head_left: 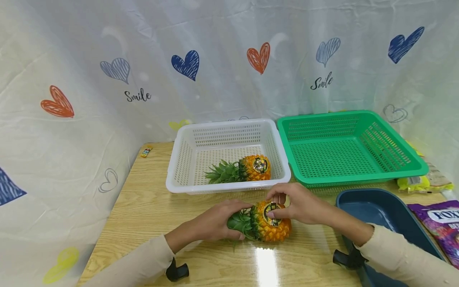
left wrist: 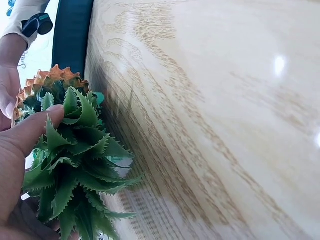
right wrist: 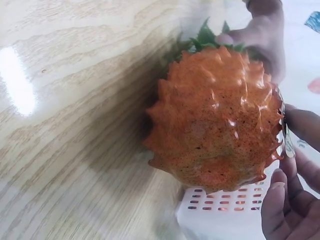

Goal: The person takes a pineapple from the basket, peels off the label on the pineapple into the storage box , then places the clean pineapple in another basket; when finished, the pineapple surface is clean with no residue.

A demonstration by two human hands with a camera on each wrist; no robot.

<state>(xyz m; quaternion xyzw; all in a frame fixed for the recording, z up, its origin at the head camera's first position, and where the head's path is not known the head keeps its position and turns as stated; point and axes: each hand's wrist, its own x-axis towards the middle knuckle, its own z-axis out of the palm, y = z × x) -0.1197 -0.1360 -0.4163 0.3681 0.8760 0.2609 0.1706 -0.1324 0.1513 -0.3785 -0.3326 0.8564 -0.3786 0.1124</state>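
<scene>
A toy-like orange pineapple (head_left: 274, 229) with a green leafy crown (left wrist: 75, 165) lies on its side over the wooden table, in front of the white basket. My left hand (head_left: 222, 221) grips the crown, thumb across the leaves. A round black-and-gold label (head_left: 274, 211) is on the pineapple's upper side. My right hand (head_left: 303, 203) has its thumb and curled fingers at this label, pinching its edge. In the right wrist view the label (right wrist: 288, 137) stands slightly off the fruit's spiky skin. A second labelled pineapple (head_left: 256, 167) lies inside the white basket (head_left: 229, 187).
A green basket (head_left: 358, 177) stands right of the white one. Below it is a dark blue tub (head_left: 369, 193), partly under my right forearm. A purple bag (head_left: 441, 227) lies at the right edge, yellow packets (head_left: 416, 183) behind it. A small wrapper (head_left: 146, 152) lies at the table's far left corner.
</scene>
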